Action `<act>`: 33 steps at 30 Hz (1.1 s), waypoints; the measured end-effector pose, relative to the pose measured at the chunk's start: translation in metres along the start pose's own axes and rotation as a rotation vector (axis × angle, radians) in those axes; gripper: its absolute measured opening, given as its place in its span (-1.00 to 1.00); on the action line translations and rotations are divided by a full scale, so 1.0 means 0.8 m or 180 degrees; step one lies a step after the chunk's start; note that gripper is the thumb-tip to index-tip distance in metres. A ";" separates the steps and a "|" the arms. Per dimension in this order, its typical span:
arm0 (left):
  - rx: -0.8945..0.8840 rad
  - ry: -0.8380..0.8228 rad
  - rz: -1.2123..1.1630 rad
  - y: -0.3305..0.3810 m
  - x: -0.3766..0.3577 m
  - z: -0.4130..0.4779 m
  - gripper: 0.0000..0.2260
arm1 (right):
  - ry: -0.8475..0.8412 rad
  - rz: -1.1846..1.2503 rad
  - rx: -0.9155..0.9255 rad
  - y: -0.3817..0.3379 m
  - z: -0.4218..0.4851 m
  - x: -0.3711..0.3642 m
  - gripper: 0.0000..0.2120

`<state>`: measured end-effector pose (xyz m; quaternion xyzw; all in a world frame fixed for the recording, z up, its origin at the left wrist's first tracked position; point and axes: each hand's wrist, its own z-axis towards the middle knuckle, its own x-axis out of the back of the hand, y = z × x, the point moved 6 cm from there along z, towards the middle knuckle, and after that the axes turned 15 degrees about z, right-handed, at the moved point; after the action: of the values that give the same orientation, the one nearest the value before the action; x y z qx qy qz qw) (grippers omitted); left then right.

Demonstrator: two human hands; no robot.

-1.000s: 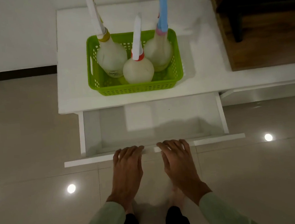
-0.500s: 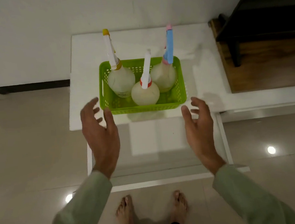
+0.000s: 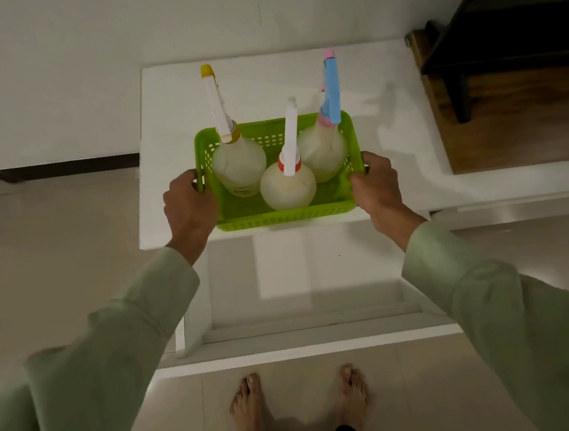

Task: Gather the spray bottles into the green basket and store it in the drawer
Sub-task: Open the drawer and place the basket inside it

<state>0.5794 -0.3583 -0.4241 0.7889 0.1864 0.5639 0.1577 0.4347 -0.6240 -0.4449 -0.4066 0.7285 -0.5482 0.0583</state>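
The left hand (image 3: 191, 208) grips the left short end of the green basket (image 3: 286, 215), just left of centre frame. Its fingers (image 3: 183, 181) are curled over the rim there, closed on the plastic, with the thumb side toward the viewer. The right hand (image 3: 375, 186) mirrors it on the right short end, fingers (image 3: 376, 161) wrapped over that rim and closed on it. Both pale green sleeves (image 3: 116, 350) run down to the lower corners of the frame.

The basket sits at the centre of the frame, at the near edge of the white surface (image 3: 389, 130), its long axis running left to right. Whether its bottom is resting on the surface or just lifted off cannot be told.

Three spray bottles stand upright inside. The yellow-capped bottle (image 3: 237, 164) is at the left, its long nozzle leaning toward the upper left of the frame. The red-collared bottle (image 3: 287, 187) is at the front middle, touching the yellow-capped one, its white nozzle pointing straight up the frame. The blue-nozzled bottle (image 3: 322, 150) is at the right rear, its nozzle tipped in pink.

Below the basket the white drawer (image 3: 302, 317) stands pulled open, with its front panel across the lower middle. Bare feet (image 3: 248, 411) stand on the tiled floor (image 3: 56, 252) just below it. A dark wooden piece of furniture (image 3: 505, 75) fills the upper right.
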 end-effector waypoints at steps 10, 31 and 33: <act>-0.0369 0.0204 -0.0265 -0.045 0.006 -0.139 -0.64 | -0.0048 0.0167 0.0440 0.052 -0.114 0.079 -0.74; -0.0090 -0.0933 -0.0198 -0.153 -0.155 -0.144 -0.41 | -0.0315 0.0137 -0.0350 0.226 -0.125 0.062 -0.49; -0.0028 -0.0948 -0.0143 -0.166 -0.174 -0.133 -0.45 | -0.0372 0.0102 -0.0517 0.243 -0.113 0.052 -0.53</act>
<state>0.4219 -0.3033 -0.5671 0.8587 0.1762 0.4378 0.1997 0.2564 -0.5701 -0.5587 -0.4296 0.7724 -0.4616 0.0763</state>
